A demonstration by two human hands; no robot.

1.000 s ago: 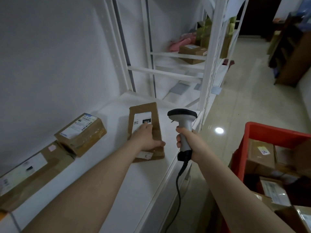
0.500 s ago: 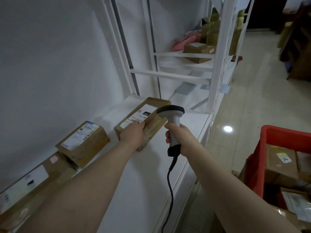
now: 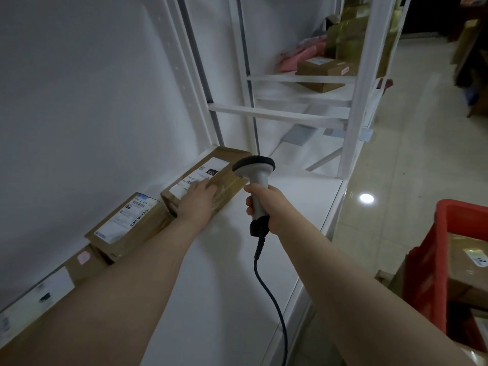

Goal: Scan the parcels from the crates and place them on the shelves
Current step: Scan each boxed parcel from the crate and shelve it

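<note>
Head-cam view, looking down at two bare forearms stretched over a white shelf (image 3: 237, 265). The left hand (image 3: 198, 200) is laid palm-down on a long brown cardboard parcel (image 3: 231, 157), fingers straight and close together, tips resting on its white label (image 3: 215, 165); nothing is gripped. The parcel is lying flat at the back of the shelf, along the wall (image 3: 79, 101), its near end just beside a second parcel (image 3: 129, 223), also labelled. A third parcel (image 3: 39, 299) is seen further left, at the bottom-left corner.

The right hand (image 3: 266, 204) is wrapped tight round the pale handle of a scanner (image 3: 254, 167), held upright above the shelf w/ its dark head next to the parcel's far end; whether head and parcel touch can't be told. A dark cable (image 3: 266, 286) is hung from the handle's base, down past the shelf's front edge.

At bottom right, a red crate (image 3: 427, 260) is seen w/ more cardboard parcels inside. Further boxes (image 3: 324, 67) are seen on shelves in the bkgd.
</note>
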